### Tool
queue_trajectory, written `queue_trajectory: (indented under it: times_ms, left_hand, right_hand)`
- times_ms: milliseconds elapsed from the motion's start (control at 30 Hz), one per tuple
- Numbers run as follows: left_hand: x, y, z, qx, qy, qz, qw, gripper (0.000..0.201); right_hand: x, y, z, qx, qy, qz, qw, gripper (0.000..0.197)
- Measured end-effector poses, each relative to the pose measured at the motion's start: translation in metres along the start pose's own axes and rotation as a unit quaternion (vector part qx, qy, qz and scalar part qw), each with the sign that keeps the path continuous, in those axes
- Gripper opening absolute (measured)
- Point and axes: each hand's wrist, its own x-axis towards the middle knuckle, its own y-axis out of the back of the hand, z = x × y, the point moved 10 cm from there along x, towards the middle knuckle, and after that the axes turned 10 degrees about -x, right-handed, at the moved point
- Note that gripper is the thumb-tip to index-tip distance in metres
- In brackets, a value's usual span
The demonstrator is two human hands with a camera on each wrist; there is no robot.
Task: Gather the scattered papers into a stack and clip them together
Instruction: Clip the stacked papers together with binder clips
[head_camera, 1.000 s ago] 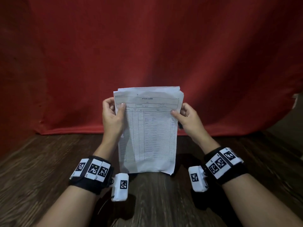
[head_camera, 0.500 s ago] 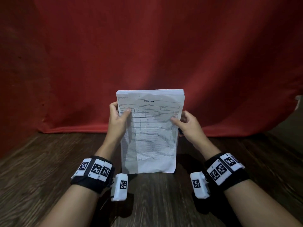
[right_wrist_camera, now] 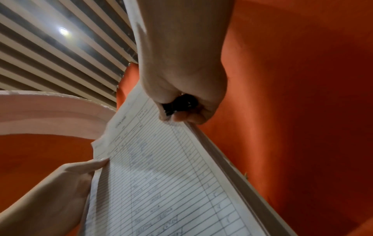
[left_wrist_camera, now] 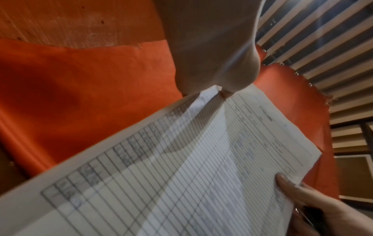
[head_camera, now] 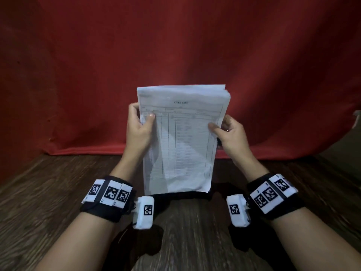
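Note:
A stack of papers (head_camera: 181, 137), its top sheet a printed lined form, stands upright over the wooden table (head_camera: 48, 202). My left hand (head_camera: 138, 130) grips its left edge, thumb on the front sheet. My right hand (head_camera: 230, 133) pinches the right edge the same way. In the right wrist view a small black clip (right_wrist_camera: 179, 103) is tucked in my right hand's (right_wrist_camera: 181, 63) palm behind the papers (right_wrist_camera: 161, 175). The left wrist view shows my left hand (left_wrist_camera: 212, 47) on the sheet (left_wrist_camera: 181, 167). I cannot tell whether the stack's bottom edge touches the table.
A red cloth (head_camera: 175, 45) hangs behind the table and reaches down to its back edge. Dark wooden tabletop shows on both sides of my forearms and in front of them. A pale object (head_camera: 357, 118) sits at the far right edge.
The sheets' top edges were uneven a second ago and now line up. The stack and both hands have risen a little in view, with the grips unchanged.

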Motion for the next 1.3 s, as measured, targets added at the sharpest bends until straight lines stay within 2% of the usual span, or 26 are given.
queue_trajectory:
  times_ms: [67, 167, 233, 267, 333, 400, 433, 500, 567, 633, 733, 800, 867, 933, 1033, 1133, 1300]
  left_hand:
    - [-0.005, 0.006, 0.011, 0.058, -0.051, 0.065, 0.995, 0.02]
    - [-0.019, 0.008, 0.017, 0.092, -0.085, 0.156, 0.98, 0.021]
    - [-0.021, 0.008, 0.014, 0.102, -0.09, 0.178, 0.975, 0.023]
    - [-0.02, 0.01, 0.011, 0.098, -0.082, 0.178, 0.976, 0.023]
    - [-0.015, 0.014, 0.002, 0.083, -0.058, 0.151, 0.983, 0.02]
    - [-0.01, 0.015, -0.021, 0.051, -0.008, 0.074, 0.996, 0.018]
    - [-0.01, 0.015, -0.038, 0.017, 0.04, 0.027, 0.999, 0.02]
    - [-0.018, 0.013, -0.074, -0.05, 0.155, -0.05, 0.985, 0.035]
    - [-0.031, 0.011, -0.094, -0.052, 0.228, -0.107, 0.966, 0.043]
    - [-0.037, 0.01, -0.106, -0.031, 0.25, -0.141, 0.957, 0.037]
    - [-0.035, 0.012, -0.114, -0.043, 0.252, -0.125, 0.959, 0.035]
    - [-0.034, 0.012, -0.115, -0.05, 0.25, -0.109, 0.961, 0.034]
    - [-0.037, 0.011, -0.115, -0.056, 0.243, -0.094, 0.964, 0.034]
    - [-0.041, 0.005, -0.113, -0.067, 0.222, -0.085, 0.969, 0.037]
    - [-0.047, 0.004, -0.112, -0.063, 0.2, -0.058, 0.976, 0.03]
    - [-0.052, 0.008, -0.12, -0.049, 0.2, -0.052, 0.977, 0.025]
    - [-0.062, 0.012, -0.132, -0.054, 0.246, -0.11, 0.962, 0.047]
  right_hand:
    - [0.0, 0.004, -0.01, -0.077, 0.031, 0.035, 0.996, 0.008]
    - [-0.011, -0.005, -0.03, -0.181, 0.102, 0.071, 0.976, 0.031]
    - [-0.016, -0.011, -0.04, -0.232, 0.145, 0.075, 0.959, 0.033]
    - [-0.015, -0.012, -0.039, -0.242, 0.14, 0.071, 0.957, 0.03]
    - [-0.009, -0.006, -0.021, -0.224, 0.088, 0.05, 0.969, 0.03]
    - [-0.006, -0.005, 0.007, -0.178, 0.026, 0.018, 0.984, 0.026]
    - [-0.007, -0.006, 0.021, -0.141, -0.003, 0.004, 0.99, 0.018]
    - [-0.011, -0.009, 0.041, -0.046, -0.053, -0.016, 0.997, 0.007]
    - [-0.012, -0.007, 0.043, -0.01, -0.051, -0.015, 0.999, 0.011]
    - [-0.011, -0.009, 0.036, 0.0, -0.03, -0.03, 0.999, 0.011]
    - [-0.015, -0.018, 0.043, -0.002, -0.066, -0.095, 0.993, 0.018]
    - [-0.023, -0.029, 0.065, -0.073, -0.102, -0.164, 0.978, 0.023]
    - [-0.032, -0.034, 0.09, -0.148, -0.115, -0.199, 0.962, 0.021]
    - [-0.038, -0.035, 0.108, -0.166, -0.123, -0.185, 0.961, 0.016]
    - [-0.044, -0.043, 0.125, -0.173, -0.134, -0.176, 0.96, 0.034]
    - [-0.049, -0.045, 0.13, -0.169, -0.144, -0.186, 0.957, 0.036]
    - [-0.06, -0.045, 0.132, -0.139, -0.161, -0.206, 0.955, 0.032]
